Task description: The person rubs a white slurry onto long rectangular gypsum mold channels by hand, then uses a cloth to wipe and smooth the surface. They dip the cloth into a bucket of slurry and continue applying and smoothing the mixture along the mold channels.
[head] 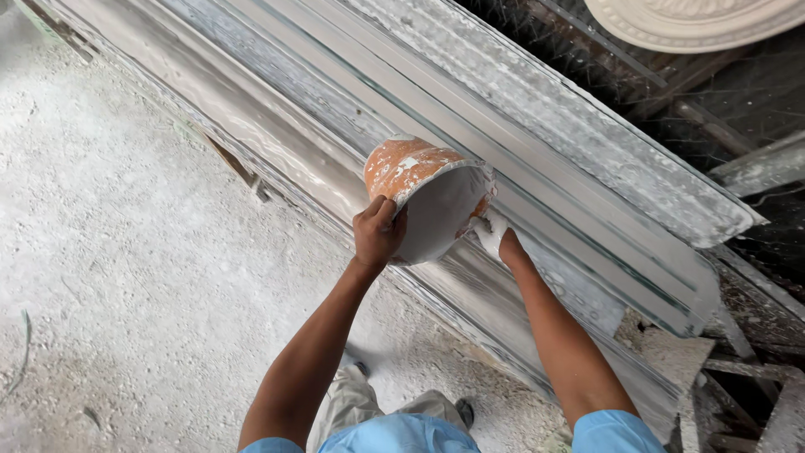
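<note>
Floor: a rough grey concrete floor fills the left side. White dust and small crumbs lie all over it.
Long bench: a long pale work bench with straight grooves runs from far left to near right. It looks wet and shiny, with white splashes on it.
Far right: a round white plaster piece with a carved rim sits at the top edge. Only part of it shows.
Under it: a dark metal rack with bars, dusty with white spots.
Near right: grey broken bits and boards lie in a heap.
Light: soft daylight, brightest on the floor.
</note>
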